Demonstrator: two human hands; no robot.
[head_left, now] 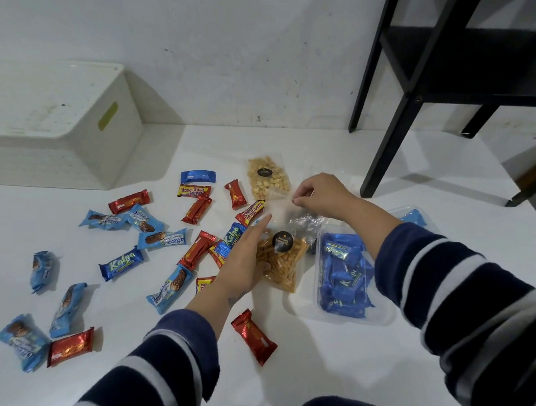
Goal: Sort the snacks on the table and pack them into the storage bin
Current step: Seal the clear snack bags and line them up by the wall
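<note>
Both hands work over a clear bag of orange snack sticks (283,265) lying near the middle of the white tabletop (304,374). The right hand (318,193) has thumb and fingertips pinched together on the bag's transparent top edge. The left hand (248,261) lies flat with fingers extended and apart, resting against the bag's left side, gripping nothing. A round black label sits on the bag's face (its small print is not legible).

Just right of the bag stands a clear plastic tray (392,314) filled with blue Kalpa wrappers. Behind the bag lies a second clear bag of pale nut-like snacks (268,177).

Loose bars are scattered across the left half of the tabletop: red wrappers, light blue wrappers, dark blue Kalpa bars, and Beng-Beng bars. One red bar (253,337) lies alone between the two forearms.

The white storage bin (51,122) sits at the far left against the wall, well apart from the hands, with its flat dotted surface uppermost. A black frame (389,99) stands at the far right.
</note>
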